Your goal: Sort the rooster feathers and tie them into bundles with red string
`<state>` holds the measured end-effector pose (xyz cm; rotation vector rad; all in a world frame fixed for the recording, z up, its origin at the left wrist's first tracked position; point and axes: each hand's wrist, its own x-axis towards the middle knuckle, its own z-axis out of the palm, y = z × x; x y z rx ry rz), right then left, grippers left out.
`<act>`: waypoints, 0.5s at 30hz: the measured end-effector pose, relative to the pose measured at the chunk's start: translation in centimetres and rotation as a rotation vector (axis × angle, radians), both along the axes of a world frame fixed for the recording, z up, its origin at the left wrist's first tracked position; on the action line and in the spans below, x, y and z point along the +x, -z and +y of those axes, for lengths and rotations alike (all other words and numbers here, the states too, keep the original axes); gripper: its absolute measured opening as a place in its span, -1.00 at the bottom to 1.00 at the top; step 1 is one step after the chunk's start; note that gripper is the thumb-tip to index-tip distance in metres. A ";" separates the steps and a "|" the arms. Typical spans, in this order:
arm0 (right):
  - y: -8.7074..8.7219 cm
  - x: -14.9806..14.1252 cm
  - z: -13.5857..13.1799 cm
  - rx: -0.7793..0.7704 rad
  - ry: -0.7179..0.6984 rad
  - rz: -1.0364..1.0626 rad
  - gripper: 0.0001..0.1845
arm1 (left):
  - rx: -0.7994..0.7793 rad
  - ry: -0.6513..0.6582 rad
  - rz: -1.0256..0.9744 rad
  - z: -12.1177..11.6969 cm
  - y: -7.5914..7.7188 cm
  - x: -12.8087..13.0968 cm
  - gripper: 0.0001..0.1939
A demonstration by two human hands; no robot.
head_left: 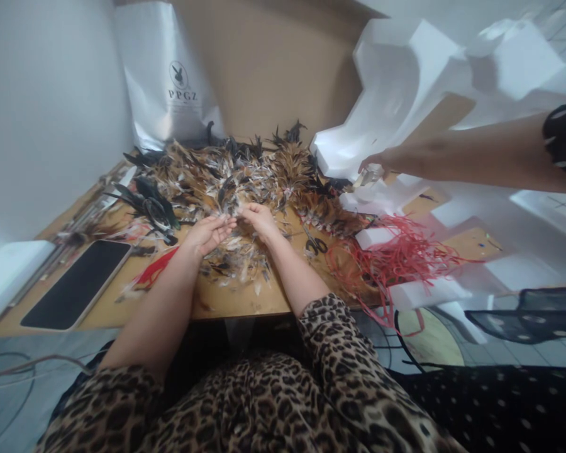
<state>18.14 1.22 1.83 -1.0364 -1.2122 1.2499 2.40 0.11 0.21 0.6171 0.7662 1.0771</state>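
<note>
A big heap of brown, black and white feathers [245,173] covers the middle of a low wooden board [236,302]. My left hand [207,233] lies palm up at the heap's near edge, fingers curled around a few pale feathers. My right hand [260,219] meets it from the right, its fingers pinched on the same small bunch of feathers [233,217]. Both forearms are bare, and leopard-print sleeves show close to the camera.
A black phone [78,283] and a white box [7,274] lie at the left. Dark green feathers [153,207], scissors [315,244], red strips [400,255], white foam pieces [405,94] and a silver bag [167,82] surround the heap. Another person's arm [462,157] reaches in from the right.
</note>
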 end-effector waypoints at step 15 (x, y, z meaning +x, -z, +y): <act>-0.2 0.3 0.2 -0.276 -0.075 0.348 -0.84 | 0.006 -0.016 0.026 0.1 0.0 0.0 -0.93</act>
